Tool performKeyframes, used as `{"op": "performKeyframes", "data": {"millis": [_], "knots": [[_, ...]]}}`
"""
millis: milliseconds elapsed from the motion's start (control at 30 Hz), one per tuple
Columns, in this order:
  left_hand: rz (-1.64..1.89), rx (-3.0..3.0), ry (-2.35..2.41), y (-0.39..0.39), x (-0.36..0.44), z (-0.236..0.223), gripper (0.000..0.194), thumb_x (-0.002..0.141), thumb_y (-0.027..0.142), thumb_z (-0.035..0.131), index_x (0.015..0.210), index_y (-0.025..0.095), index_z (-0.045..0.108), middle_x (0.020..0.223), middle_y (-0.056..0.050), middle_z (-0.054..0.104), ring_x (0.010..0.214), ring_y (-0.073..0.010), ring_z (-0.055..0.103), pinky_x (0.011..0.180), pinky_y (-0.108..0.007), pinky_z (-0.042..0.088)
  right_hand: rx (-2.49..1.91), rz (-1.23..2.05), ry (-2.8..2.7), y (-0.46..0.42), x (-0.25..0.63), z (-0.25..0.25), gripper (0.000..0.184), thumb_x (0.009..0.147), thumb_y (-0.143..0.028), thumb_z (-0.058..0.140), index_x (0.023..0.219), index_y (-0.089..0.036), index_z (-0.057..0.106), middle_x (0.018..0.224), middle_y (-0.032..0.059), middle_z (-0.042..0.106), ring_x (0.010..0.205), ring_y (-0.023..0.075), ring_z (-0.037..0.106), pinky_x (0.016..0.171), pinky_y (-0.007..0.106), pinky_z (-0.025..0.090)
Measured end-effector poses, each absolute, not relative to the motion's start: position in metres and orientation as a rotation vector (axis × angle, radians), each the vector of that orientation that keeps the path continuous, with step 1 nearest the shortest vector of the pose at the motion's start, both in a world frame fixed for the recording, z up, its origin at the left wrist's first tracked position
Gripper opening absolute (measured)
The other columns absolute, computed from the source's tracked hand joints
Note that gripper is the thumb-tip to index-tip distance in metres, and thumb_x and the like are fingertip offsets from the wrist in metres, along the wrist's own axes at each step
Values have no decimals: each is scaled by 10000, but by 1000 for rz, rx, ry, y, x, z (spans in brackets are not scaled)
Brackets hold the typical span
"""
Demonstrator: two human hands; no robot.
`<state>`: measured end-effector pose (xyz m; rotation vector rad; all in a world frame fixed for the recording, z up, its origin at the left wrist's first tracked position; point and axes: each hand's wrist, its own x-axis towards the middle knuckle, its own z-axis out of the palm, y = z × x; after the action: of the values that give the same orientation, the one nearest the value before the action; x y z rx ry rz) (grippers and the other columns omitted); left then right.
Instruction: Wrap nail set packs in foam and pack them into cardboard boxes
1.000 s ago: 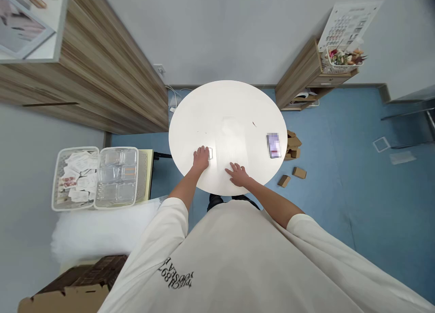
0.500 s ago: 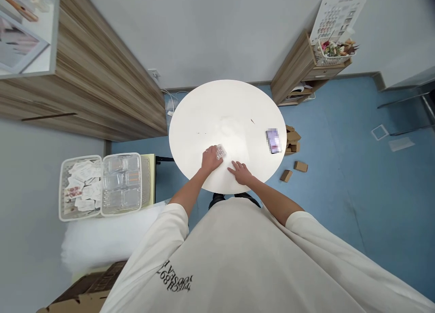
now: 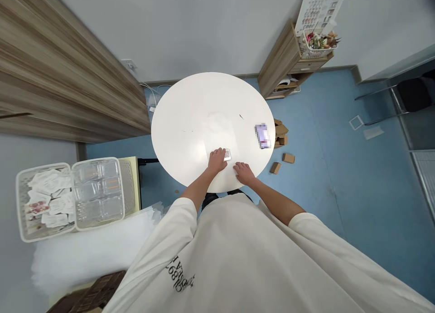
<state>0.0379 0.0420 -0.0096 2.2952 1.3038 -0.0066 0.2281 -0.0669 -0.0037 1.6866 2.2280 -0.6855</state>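
Observation:
On the round white table (image 3: 190, 104), my left hand (image 3: 216, 160) is closed around a small clear plastic case (image 3: 227, 154). The case has light, patterned contents too small to make out, and its right part shows past my fingers. It lies at or just above the tabletop; I cannot tell which. My right hand (image 3: 244, 173) rests on the table near the front edge, to the right of the case. Its fingers are apart and nothing is in them.
A blurred purple phone-like object (image 3: 263, 136) lies at the table's right. Left stand a white basket of packets (image 3: 20, 204) and a basket of clear boxes (image 3: 121, 186). Small cardboard boxes (image 3: 288, 158) lie on the floor. A wooden cabinet (image 3: 282, 59) stands behind.
The view has shifted, so the table appears farther left. The clear case has turned from a tilted angle to nearly square with the table's front. My right hand stays on the table.

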Motion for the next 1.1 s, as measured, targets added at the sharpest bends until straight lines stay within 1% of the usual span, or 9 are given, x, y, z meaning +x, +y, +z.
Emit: {"op": "performKeyframes", "data": {"millis": [333, 467, 567, 667, 800, 867, 933, 1033, 1100], "knots": [[-79, 2335, 1342, 37, 42, -18, 608, 889, 262, 566, 1470, 181, 404, 1457, -176, 493, 1355, -360, 432, 1068, -476, 353, 1610, -603, 2248, -60, 229, -9, 358, 894, -143, 541, 1247, -171, 593, 1407, 171, 509, 1200, 333, 461, 985, 435, 367], [-74, 2320, 1354, 32, 42, -13, 679, 913, 300, 550, 1536, 169, 313, 1594, -190, 353, 1410, -360, 396, 1115, -479, 324, 1620, -589, 2271, -61, 230, -11, 307, 921, -119, 486, 1191, -170, 621, 1378, 166, 529, 1179, 320, 473, 978, 427, 370], [-20, 2274, 1407, 22, 35, -6, 661, 956, 296, 478, 1564, 161, 255, 1642, -196, 271, 1441, -344, 377, 1132, -479, 316, 1622, -591, 2277, -61, 229, -10, 327, 919, -82, 452, 1172, -174, 638, 1351, 159, 548, 1159, 313, 485, 971, 420, 374], [7, 2235, 1433, 8, 23, 3, 585, 969, 234, 422, 1538, 157, 306, 1604, -196, 333, 1437, -315, 392, 1129, -458, 333, 1622, -617, 2265, -59, 226, -6, 359, 913, -58, 430, 1166, -177, 656, 1330, 157, 562, 1136, 310, 501, 957, 417, 382], [-55, 2195, 1397, -6, 9, 11, 474, 968, 181, 399, 1441, 196, 436, 1470, -160, 486, 1318, -279, 509, 1101, -445, 368, 1657, -685, 2209, -52, 224, 1, 340, 927, -87, 433, 1150, -174, 675, 1273, 169, 591, 1112, 314, 537, 953, 428, 383], [-83, 2164, 1390, -8, 6, 14, 397, 998, 227, 378, 1381, 209, 483, 1396, -136, 537, 1253, -262, 552, 1087, -434, 380, 1678, -728, 2184, -45, 224, 5, 314, 949, -124, 430, 1143, -171, 672, 1218, 168, 615, 1074, 305, 569, 937, 420, 392], [-102, 2125, 1390, -8, 6, 16, 365, 1025, 344, 376, 1338, 211, 509, 1353, -125, 558, 1220, -259, 571, 1084, -427, 382, 1686, -803, 2150, -36, 226, 9, 289, 977, -169, 416, 1126, -174, 663, 1145, 154, 642, 993, 282, 606, 889, 399, 413], [-122, 2083, 1358, -6, 8, 20, 494, 970, 564, 476, 1315, 214, 519, 1346, -123, 558, 1215, -281, 577, 1092, -432, 376, 1697, -948, 2109, -21, 231, 15, 240, 999, -233, 421, 1067, -194, 648, 1069, 110, 665, 870, 233, 627, 798, 350, 438], [-138, 2088, 1323, -4, 9, 21, 600, 881, 635, 589, 1310, 223, 519, 1363, -122, 548, 1226, -301, 572, 1098, -440, 369, 1762, -1035, 2105, -12, 234, 17, 199, 995, -260, 444, 1027, -204, 632, 1068, 86, 671, 864, 211, 626, 764, 320, 446]]}}
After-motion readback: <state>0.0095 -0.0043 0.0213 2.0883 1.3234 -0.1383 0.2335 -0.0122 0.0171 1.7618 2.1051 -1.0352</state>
